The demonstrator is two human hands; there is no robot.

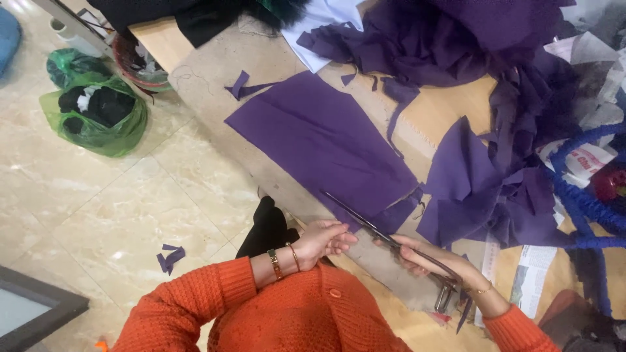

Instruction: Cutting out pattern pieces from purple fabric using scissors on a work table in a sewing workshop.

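- A pair of long dark scissors [385, 238] is held in the right hand [430, 261], whose fingers are closed through and around the handles near the table's front edge; the blades are parted and point up and to the left, onto the near edge of the flat purple fabric piece [319, 140].
- The flat purple fabric piece is spread on the pale table [208, 72], lying slantwise, its lower corner just beside the blades, where a small flap is seen partly cut and folded.
- The left hand [323, 240] is placed at the table's edge just left of the scissors, fingers curled loosely toward the fabric's near edge; whether cloth is pinched between them cannot be told. Bracelets [283, 261] are worn on that wrist.
- Both arms are covered by orange knitted sleeves [195, 300].
- A heap of crumpled purple cloth [502, 163] is piled to the right of and behind the flat piece, touching it near the cut corner.
- Small purple offcuts [242, 86] are seen on the table beyond the flat piece, and one scrap [169, 257] lies on the tiled floor.
- A green plastic bag [98, 114] holding dark items stands on the floor, well apart to the left.
- Printed paper [531, 274] and a blue rope-like coil [587, 195] are found at the right edge.
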